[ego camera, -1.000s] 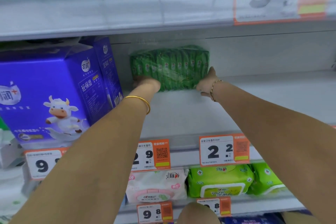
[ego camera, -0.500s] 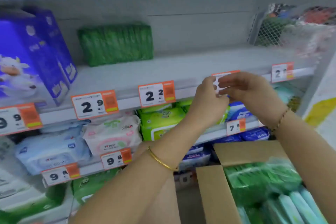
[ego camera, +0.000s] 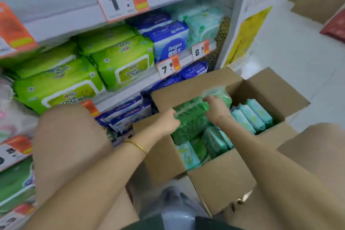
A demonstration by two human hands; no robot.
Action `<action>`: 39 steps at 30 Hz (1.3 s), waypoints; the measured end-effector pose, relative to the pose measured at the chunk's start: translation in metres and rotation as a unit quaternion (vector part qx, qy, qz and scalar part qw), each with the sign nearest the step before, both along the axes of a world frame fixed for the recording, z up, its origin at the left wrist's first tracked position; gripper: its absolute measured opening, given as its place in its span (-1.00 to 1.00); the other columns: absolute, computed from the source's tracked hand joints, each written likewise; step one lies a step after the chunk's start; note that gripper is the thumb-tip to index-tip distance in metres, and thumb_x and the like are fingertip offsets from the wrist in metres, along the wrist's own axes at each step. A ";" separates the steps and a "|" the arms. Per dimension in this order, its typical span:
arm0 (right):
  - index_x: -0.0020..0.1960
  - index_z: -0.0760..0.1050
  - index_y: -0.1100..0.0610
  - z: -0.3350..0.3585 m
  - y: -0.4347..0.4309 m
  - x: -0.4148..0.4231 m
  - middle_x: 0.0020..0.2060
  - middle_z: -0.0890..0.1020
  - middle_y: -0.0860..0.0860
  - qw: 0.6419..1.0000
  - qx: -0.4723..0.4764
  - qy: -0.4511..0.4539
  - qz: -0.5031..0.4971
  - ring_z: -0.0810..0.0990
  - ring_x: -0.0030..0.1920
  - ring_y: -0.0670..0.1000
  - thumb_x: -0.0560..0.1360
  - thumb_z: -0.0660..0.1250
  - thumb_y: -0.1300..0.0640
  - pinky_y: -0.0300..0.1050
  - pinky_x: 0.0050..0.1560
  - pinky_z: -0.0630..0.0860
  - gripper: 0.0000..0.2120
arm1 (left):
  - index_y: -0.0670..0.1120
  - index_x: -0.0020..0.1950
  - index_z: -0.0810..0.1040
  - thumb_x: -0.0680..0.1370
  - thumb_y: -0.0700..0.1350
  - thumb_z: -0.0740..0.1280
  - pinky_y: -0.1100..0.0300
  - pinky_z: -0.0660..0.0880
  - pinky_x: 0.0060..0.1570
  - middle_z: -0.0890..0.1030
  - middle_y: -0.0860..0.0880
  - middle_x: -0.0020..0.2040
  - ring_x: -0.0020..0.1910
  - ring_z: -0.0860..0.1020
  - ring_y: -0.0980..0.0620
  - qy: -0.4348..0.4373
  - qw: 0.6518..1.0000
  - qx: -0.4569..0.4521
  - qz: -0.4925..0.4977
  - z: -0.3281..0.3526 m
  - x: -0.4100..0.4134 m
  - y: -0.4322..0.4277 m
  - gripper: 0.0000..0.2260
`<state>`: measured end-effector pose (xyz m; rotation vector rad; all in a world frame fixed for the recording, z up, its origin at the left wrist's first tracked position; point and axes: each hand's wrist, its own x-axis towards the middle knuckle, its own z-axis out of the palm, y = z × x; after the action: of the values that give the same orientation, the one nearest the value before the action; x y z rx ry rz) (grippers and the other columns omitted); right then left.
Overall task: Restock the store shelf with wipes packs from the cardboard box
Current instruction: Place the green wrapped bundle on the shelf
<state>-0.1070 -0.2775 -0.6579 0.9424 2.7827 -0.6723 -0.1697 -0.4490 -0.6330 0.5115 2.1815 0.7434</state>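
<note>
Now both arms reach down; left hand (ego camera: 166, 121), right hand (ego camera: 216, 108) fingers clamped on green wipes bundle (ego camera: 190, 117).

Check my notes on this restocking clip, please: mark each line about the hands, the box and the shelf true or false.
1. Both hands are in the box. True: the left hand and right hand grip the green bundle.
2. The bundle already sits on the shelf. False: it is in the box.
3. Pale teal packs lie right of the bundle. True.
4. The box flaps are taped shut. False: they stand open.
5. The left wrist wears a gold bangle. True.
6. The lime packs are in the box. False: they are on the shelf.
</note>
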 end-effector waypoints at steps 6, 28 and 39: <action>0.50 0.06 0.03 -0.027 -0.012 -0.033 0.53 0.01 0.05 0.939 0.225 -0.121 0.230 -0.01 0.52 0.18 0.44 0.30 0.23 0.22 0.41 0.18 -0.29 | -0.14 0.47 0.23 0.60 -0.18 0.16 0.02 0.49 0.19 0.28 -0.16 0.44 0.24 0.45 -0.11 0.015 0.999 -0.029 0.007 -0.017 -0.019 -0.007 -0.57; -0.15 0.51 0.23 0.124 -0.023 -0.019 -0.18 0.59 0.15 0.958 0.119 0.194 0.176 0.52 -0.13 0.16 0.50 0.18 0.24 -0.06 -0.18 0.44 -0.85 | -0.04 0.55 -0.12 0.37 -0.10 0.52 0.13 0.17 0.44 0.11 -0.01 0.52 0.50 0.14 0.00 0.054 0.987 0.150 0.029 0.034 -0.009 -0.041 -0.01; -0.23 0.56 0.10 0.283 -0.109 -0.003 -0.20 0.62 0.08 0.919 0.074 0.371 0.112 0.53 -0.15 0.09 0.42 0.24 0.14 -0.07 -0.15 0.44 -0.86 | 0.14 0.37 0.17 0.31 -0.26 0.54 0.50 0.41 0.04 0.41 0.19 0.16 0.17 0.45 0.18 0.191 0.881 0.403 0.156 0.166 0.006 -0.116 -0.20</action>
<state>-0.1095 -0.3865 -0.3750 0.4091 3.5655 -0.9466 -0.1641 -0.5653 -0.4668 0.7695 2.2582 1.8993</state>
